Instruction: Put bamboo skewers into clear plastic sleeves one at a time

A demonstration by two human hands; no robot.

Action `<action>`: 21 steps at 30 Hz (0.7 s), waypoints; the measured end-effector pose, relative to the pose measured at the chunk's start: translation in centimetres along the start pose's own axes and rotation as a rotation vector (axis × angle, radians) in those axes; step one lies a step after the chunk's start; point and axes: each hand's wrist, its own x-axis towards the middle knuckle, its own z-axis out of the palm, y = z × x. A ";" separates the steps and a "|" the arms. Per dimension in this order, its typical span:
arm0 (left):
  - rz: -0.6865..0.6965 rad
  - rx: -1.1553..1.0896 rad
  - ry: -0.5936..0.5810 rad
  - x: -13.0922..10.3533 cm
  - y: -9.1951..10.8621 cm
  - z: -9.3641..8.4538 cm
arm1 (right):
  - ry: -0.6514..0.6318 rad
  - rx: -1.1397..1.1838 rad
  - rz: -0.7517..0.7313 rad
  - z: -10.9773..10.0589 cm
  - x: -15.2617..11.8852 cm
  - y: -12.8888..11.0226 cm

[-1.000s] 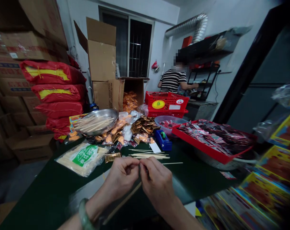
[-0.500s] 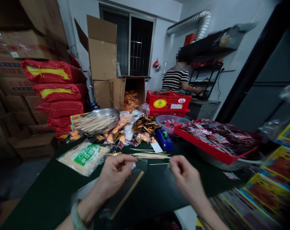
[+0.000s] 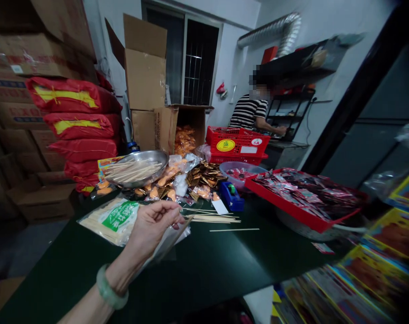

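Observation:
My left hand (image 3: 153,225), with a pale green bangle (image 3: 110,288) on its wrist, pinches a clear plastic bag (image 3: 165,245) over the dark green table (image 3: 217,265). The bag hangs tilted beside the wrist, and a tan strip, seemingly a stick, shows along its edge. Just beyond my fingers lies a small bunch of thin wooden sticks (image 3: 217,219), and one stick (image 3: 234,230) rests apart in front of it. A packet of sticks with a green label (image 3: 119,216) lies left of the hand. My right hand is out of the frame.
Behind are a metal bowl of sticks (image 3: 164,167), a pile of brown-gold packets (image 3: 206,175), a blue tape dispenser (image 3: 236,202) and a red basket (image 3: 244,141). A red tray (image 3: 292,211) of sachets stands at right. A person in a striped shirt (image 3: 246,110) works farther back.
My right hand has left the view. My left hand has turned and moved slightly left and up, swinging the bag nearer to the wrist.

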 end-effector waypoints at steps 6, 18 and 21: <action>-0.066 -0.100 -0.068 -1.1 0.4 1.3 | -0.025 0.444 -0.181 1.0 0.9 -6.4; -0.123 -0.005 -0.135 -2.1 -0.2 0.6 | 0.080 0.816 -0.182 4.8 2.9 -9.5; -0.110 0.023 -0.154 -2.0 -0.1 0.3 | 0.029 0.875 -0.218 5.1 3.0 -9.2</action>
